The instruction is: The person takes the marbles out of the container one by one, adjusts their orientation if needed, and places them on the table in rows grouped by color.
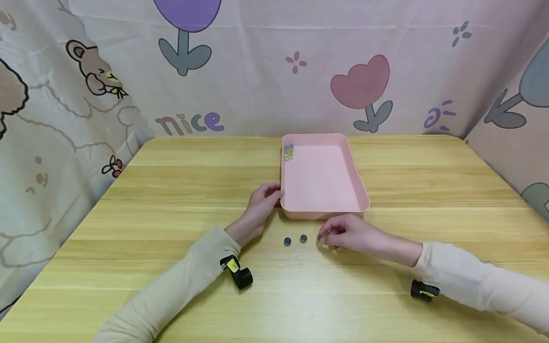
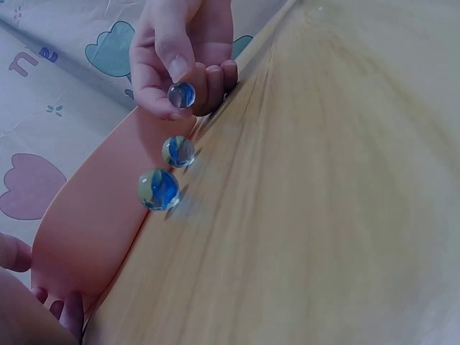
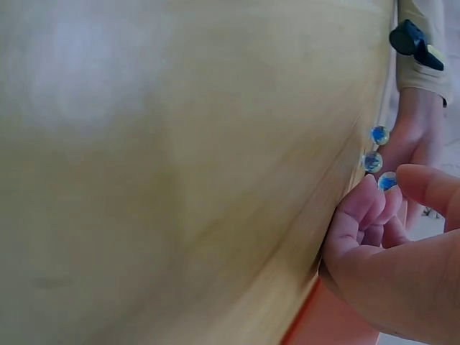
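In the head view my right hand (image 1: 349, 233) pinches a glass marble (image 1: 320, 237) between thumb and fingertips, just in front of the pink tray (image 1: 326, 214). The left wrist view shows this marble (image 2: 181, 95) as clear glass with a blue swirl. Two more such marbles, one darker blue (image 1: 287, 241) and one greyish (image 1: 303, 238), lie apart on the table to its left. My left hand (image 1: 259, 207) holds the tray's left edge near the front corner; its fingertips are partly hidden. A small cluster of blue and yellowish pieces (image 1: 289, 152) sits in the tray's back left corner.
The wooden table (image 1: 193, 190) reaches back to a printed cloth (image 1: 266, 95) that hangs behind and at both sides. A black wrist camera (image 1: 242, 277) is strapped to the left sleeve, and another camera (image 1: 422, 290) to the right one.
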Demonstrator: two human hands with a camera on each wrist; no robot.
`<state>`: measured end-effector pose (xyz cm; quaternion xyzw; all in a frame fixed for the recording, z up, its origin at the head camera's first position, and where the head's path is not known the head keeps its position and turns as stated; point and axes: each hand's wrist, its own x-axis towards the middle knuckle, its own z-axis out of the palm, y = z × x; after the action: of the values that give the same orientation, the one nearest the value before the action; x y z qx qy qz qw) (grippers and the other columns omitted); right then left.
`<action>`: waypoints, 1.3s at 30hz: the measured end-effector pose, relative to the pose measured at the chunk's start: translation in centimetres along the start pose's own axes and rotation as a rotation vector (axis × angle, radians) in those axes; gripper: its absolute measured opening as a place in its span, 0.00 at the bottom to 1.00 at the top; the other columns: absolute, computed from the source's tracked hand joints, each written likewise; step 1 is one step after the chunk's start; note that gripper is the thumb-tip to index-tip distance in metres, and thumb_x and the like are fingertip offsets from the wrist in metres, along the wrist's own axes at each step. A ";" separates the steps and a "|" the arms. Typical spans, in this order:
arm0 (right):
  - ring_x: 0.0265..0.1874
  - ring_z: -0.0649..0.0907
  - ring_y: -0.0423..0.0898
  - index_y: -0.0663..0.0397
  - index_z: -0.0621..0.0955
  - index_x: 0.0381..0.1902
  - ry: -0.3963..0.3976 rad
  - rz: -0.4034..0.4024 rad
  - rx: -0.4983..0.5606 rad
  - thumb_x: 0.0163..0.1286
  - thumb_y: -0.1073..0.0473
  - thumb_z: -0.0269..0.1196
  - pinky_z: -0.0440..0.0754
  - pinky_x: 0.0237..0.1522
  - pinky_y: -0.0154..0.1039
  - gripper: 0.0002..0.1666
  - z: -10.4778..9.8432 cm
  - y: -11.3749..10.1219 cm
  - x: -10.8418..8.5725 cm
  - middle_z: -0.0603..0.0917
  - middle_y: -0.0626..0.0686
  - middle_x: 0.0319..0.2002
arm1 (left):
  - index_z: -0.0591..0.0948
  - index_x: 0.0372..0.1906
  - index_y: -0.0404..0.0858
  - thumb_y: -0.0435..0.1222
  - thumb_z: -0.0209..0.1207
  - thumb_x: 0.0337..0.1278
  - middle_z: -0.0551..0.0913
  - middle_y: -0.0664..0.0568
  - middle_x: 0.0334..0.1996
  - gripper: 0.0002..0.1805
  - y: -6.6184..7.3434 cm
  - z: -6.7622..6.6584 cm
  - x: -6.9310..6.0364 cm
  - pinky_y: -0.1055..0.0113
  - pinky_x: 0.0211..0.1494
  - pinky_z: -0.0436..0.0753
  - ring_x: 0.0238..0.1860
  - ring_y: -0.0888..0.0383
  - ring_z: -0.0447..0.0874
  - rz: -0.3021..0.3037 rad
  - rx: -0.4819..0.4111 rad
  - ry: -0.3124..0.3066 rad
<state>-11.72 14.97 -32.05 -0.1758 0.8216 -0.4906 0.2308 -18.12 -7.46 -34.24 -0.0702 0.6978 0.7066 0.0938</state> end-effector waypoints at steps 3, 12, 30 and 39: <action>0.25 0.76 0.43 0.65 0.82 0.38 0.015 -0.015 -0.041 0.62 0.67 0.63 0.78 0.27 0.32 0.08 0.1 0.0 0.2 0.81 0.50 0.27 | 0.73 0.60 0.34 0.32 0.55 0.67 0.74 0.44 0.55 0.19 0.0 0.0 0.0 0.62 0.59 0.74 0.52 0.52 0.74 0.003 0.001 -0.002; 0.23 0.75 0.42 0.64 0.81 0.36 0.011 -0.020 -0.082 0.62 0.66 0.64 0.77 0.24 0.32 0.06 0.2 -0.1 0.5 0.79 0.50 0.23 | 0.73 0.61 0.34 0.33 0.55 0.67 0.74 0.45 0.56 0.19 0.0 0.0 0.0 0.63 0.59 0.74 0.52 0.52 0.74 -0.010 0.002 -0.001; 0.20 0.73 0.41 0.61 0.81 0.36 0.021 -0.055 -0.174 0.61 0.66 0.65 0.75 0.21 0.31 0.06 0.2 -0.2 0.6 0.75 0.47 0.19 | 0.73 0.61 0.35 0.33 0.55 0.67 0.74 0.45 0.56 0.19 0.0 0.1 0.2 0.62 0.59 0.74 0.52 0.51 0.75 -0.011 -0.003 0.003; 0.20 0.74 0.41 0.61 0.81 0.37 0.012 -0.050 -0.167 0.62 0.66 0.65 0.75 0.21 0.31 0.06 0.3 -0.1 0.5 0.76 0.48 0.20 | 0.73 0.61 0.35 0.33 0.55 0.67 0.74 0.45 0.56 0.19 -0.1 0.1 0.0 0.62 0.60 0.74 0.52 0.51 0.75 -0.015 -0.006 0.003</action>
<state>-12.00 14.48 -32.19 -0.2120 0.8564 -0.4270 0.1984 -18.13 -7.40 -34.36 -0.0766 0.6955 0.7077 0.0977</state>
